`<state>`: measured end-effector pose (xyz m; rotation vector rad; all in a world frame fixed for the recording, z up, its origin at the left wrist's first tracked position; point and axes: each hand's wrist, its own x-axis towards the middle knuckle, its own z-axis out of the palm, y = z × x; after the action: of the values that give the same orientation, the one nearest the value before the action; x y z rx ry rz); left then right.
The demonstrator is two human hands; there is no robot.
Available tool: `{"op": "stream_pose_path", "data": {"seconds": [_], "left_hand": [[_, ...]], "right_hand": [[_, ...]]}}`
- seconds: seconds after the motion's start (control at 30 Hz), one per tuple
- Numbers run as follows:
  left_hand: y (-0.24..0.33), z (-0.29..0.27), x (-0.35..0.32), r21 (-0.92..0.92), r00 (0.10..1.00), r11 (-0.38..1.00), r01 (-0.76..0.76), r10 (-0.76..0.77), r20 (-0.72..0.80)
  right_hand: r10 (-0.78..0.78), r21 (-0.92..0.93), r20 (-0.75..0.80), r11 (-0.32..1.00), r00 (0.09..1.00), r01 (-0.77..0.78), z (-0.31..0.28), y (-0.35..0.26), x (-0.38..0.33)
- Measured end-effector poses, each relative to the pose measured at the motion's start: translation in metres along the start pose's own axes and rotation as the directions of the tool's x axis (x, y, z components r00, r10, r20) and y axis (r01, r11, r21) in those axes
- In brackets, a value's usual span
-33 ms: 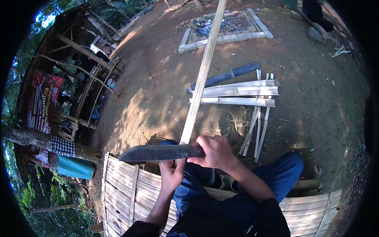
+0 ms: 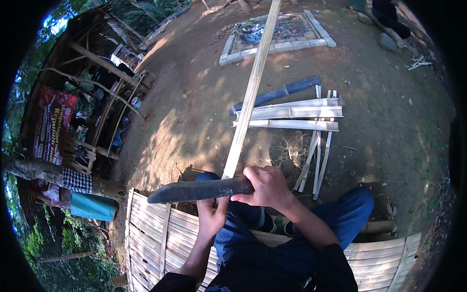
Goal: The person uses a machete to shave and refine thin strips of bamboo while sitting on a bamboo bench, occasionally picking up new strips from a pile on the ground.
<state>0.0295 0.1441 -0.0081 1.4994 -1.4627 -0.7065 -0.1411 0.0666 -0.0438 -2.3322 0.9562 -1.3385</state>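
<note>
A machete (image 2: pixel 197 190) with a broad dark blade lies crosswise over a long pale bamboo strip (image 2: pixel 249 97). My right hand (image 2: pixel 268 187) is closed round its handle, and the blade points left. Just under the blade, my left hand (image 2: pixel 210 219) grips the near end of the strip; the blade hides part of its fingers. From there the strip slants up and away over the ground. Beyond my knees lie split bamboo pieces (image 2: pixel 292 113), a dark bamboo length (image 2: pixel 279 96) and several thin strips (image 2: pixel 318 160).
I sit on a bamboo-slat platform (image 2: pixel 146 238). A block-edged fire pit (image 2: pixel 279 47) with ash is ahead. To the left stand a pole shelter with a red banner (image 2: pixel 53 121) and a teal roll (image 2: pixel 92 206). Stones (image 2: pixel 387 42) lie at the far right.
The machete blade has shifted very slightly, its tip a touch lower and to the right. Both hands keep their grips.
</note>
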Motion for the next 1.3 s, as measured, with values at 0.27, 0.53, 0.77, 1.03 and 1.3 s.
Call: {"op": "stream_pose_path", "data": {"seconds": [0.27,0.53,0.77,1.03,1.3], "left_hand": [[-0.002,0.005,-0.008,-0.173,0.990,0.974,0.144,-0.140,0.032],[0.018,-0.001,-0.002,0.077,0.988,0.992,0.098,-0.106,0.116],[0.016,0.001,-0.004,0.026,0.990,0.995,0.096,-0.098,0.106],[0.008,-0.002,-0.009,0.034,0.975,0.991,0.131,-0.135,0.177],[-0.001,-0.017,-0.014,-0.199,0.847,0.858,0.473,-0.380,0.371]], "right_hand": [[-0.117,0.018,-0.021,0.993,0.993,0.118,0.002,0.005,-0.001],[0.114,0.067,-0.165,0.992,0.980,-0.104,-0.011,0.028,0.001],[-0.049,-0.005,-0.142,0.999,0.989,0.049,-0.015,0.016,0.006],[-0.100,-0.057,-0.009,0.993,0.995,0.100,-0.019,0.025,0.001],[0.174,0.106,-0.180,0.982,0.968,-0.157,-0.019,0.044,0.002]]}}
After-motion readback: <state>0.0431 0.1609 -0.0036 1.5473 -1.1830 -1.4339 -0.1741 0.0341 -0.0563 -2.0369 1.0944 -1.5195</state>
